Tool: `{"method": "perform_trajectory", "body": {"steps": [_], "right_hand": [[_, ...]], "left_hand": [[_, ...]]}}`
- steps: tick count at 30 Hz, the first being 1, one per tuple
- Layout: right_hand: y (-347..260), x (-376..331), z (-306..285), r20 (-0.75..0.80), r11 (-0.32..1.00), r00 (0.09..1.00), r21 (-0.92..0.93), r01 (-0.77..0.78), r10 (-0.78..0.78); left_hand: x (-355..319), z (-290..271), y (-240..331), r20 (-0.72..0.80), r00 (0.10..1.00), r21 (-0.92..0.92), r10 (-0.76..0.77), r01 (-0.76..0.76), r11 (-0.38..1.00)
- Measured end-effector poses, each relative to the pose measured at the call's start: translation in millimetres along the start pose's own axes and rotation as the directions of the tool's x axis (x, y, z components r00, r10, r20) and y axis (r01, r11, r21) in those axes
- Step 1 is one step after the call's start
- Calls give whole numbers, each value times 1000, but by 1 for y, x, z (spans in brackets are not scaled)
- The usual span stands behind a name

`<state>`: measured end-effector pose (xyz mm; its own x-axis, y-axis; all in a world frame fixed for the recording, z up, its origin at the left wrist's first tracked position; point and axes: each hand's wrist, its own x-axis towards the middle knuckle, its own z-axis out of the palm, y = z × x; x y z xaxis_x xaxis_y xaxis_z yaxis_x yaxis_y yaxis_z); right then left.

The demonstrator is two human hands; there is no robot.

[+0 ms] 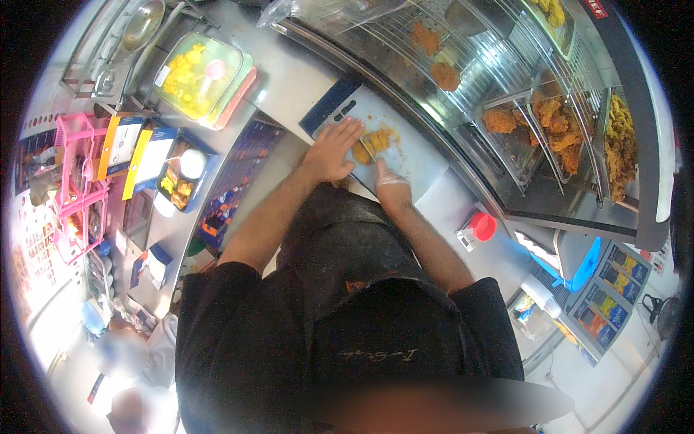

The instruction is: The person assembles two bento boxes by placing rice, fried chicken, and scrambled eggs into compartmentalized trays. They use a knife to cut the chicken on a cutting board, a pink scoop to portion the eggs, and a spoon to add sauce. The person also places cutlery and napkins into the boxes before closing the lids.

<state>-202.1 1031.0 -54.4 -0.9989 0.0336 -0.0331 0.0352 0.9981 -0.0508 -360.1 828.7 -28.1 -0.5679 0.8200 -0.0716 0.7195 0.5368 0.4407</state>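
Observation:
A white cutting board (423,160) lies on the counter in front of me, with breaded fried chicken (361,153) on it, partly cut into strips. Crumbs are scattered around the pieces. My left hand (334,150) rests flat on the board's left part, fingers stretched out beside the chicken. In my right hand (392,186), which seems to wear a clear glove, is a knife (368,149). Its narrow blade points away from me and touches the chicken; the handle is hidden in my fist.
A heated display case (477,137) with wire racks of fried chicken (557,130) borders the board at the right. Far left stands a clear tub (168,92) of yellow pieces. A red-lidded jar (482,226) is right of my forearm. Other people (141,354) are at lower left.

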Motion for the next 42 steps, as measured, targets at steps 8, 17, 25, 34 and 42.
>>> {"method": "perform_trajectory", "body": {"steps": [8, 17, 25, 34, 42], "right_hand": [[-2, 6, -42, -69, 995, 993, -47, 91, -94], [-22, -5, -29, 42, 998, 997, -11, 64, -63], [-10, 19, -30, 87, 972, 996, 236, 8, -29], [82, -20, -37, -28, 987, 992, 108, -121, 125], [74, 9, -31, 105, 880, 874, -13, -475, 474]], "left_hand": [[-6, -26, 0, -159, 987, -41, -3, -4, 999], [-26, 9, 10, -92, 991, -146, -94, 80, 986], [-16, -3, 2, -207, 974, -125, -93, 68, 990], [-148, 24, 6, -269, 860, -408, -434, 307, 860], [-328, 165, -1, -58, 552, -403, -832, 749, 526]]}}
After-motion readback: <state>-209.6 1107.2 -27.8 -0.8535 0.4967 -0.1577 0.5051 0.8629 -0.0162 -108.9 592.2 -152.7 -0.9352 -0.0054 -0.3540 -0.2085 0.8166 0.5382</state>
